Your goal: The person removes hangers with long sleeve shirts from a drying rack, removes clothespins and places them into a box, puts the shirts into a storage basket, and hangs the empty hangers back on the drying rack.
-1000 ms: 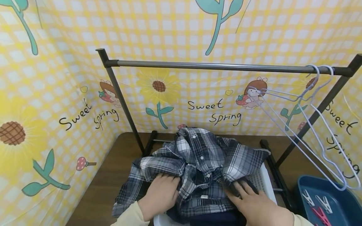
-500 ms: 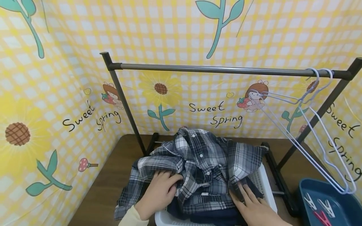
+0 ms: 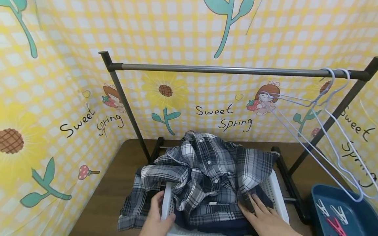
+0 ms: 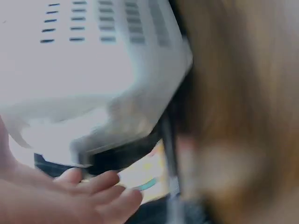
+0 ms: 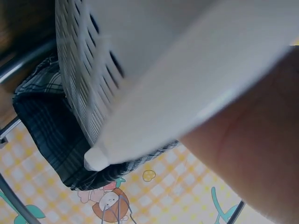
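A black, grey and white plaid button-up shirt (image 3: 203, 164) lies heaped over the white perforated laundry basket (image 3: 280, 205), its left sleeve side hanging beyond the rim. My left hand (image 3: 156, 213) is at the basket's left rim, fingers outside and thumb over the edge. In the left wrist view, blurred, its fingertips show beside the basket's outer wall (image 4: 88, 60). My right hand (image 3: 262, 216) rests with extended fingers on the shirt at the basket's right side. The right wrist view shows the basket rim (image 5: 187, 93) close up beside that hand. Dark navy fabric (image 3: 224, 226) shows beneath the shirt.
A dark metal garment rack (image 3: 192, 68) stands behind the basket on the brown table (image 3: 109, 183). Pale wire hangers (image 3: 317, 149) hang from its right end. At right, a blue tray (image 3: 363, 213) holds white and pink clothespins (image 3: 336, 226). A yellow gingham cloth (image 3: 189, 39) surrounds the table.
My left hand has let go of the shirt and moved down and left to the basket's rim, which is now uncovered there. The right hand stays on the shirt at the right.
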`<state>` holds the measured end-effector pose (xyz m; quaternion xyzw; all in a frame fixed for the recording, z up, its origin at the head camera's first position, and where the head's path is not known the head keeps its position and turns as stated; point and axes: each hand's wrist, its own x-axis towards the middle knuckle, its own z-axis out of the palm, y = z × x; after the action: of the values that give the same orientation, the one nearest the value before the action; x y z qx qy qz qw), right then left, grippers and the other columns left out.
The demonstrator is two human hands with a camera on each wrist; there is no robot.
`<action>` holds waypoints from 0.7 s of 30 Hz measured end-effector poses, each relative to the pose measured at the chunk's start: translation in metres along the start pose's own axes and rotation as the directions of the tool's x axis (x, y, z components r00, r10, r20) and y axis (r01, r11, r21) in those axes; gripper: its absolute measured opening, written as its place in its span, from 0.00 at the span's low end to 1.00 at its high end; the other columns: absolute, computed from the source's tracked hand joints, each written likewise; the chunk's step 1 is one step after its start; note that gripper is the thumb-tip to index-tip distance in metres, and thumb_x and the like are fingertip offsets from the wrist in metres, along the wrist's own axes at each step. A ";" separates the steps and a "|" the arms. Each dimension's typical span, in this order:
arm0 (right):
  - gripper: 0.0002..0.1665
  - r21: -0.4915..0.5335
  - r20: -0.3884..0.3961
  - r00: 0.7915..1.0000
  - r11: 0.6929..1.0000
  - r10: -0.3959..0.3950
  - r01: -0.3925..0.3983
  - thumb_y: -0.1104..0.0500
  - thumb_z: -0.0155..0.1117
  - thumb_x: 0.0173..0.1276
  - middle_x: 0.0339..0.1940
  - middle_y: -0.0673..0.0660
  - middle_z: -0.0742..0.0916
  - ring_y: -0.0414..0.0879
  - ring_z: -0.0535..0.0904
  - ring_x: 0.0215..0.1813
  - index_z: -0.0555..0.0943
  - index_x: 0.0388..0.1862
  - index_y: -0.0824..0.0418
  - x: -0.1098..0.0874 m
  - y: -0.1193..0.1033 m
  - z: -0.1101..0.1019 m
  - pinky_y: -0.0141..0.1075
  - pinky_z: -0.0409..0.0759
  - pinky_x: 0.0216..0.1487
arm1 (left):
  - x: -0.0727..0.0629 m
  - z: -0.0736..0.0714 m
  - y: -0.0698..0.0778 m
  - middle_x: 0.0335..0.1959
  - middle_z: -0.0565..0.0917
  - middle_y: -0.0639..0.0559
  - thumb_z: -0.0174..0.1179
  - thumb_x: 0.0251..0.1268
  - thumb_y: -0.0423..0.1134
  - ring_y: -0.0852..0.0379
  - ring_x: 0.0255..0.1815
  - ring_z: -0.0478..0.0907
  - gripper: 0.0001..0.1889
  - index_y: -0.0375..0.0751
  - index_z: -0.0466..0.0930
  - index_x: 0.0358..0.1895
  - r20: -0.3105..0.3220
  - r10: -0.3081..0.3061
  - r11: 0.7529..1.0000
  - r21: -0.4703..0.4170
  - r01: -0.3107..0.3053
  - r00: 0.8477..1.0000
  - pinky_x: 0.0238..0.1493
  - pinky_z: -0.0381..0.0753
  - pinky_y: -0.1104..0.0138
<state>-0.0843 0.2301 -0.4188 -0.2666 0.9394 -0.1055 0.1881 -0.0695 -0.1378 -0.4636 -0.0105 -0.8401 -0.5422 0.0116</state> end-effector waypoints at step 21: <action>0.40 0.281 -0.398 0.863 0.937 0.311 -0.208 0.43 0.36 0.85 0.68 0.82 0.69 0.79 0.70 0.62 0.57 0.76 0.76 0.017 0.065 -0.099 0.69 0.71 0.52 | -0.003 0.008 -0.007 0.57 0.75 0.32 0.53 0.43 0.21 0.43 0.47 0.74 0.45 0.31 0.57 0.75 0.037 -0.106 0.981 -0.157 0.111 0.994 0.45 0.74 0.52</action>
<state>-0.1682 0.2851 -0.3533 -0.0832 0.9663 -0.2432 0.0146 -0.0672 -0.1331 -0.4736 0.0268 -0.7935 -0.6071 -0.0308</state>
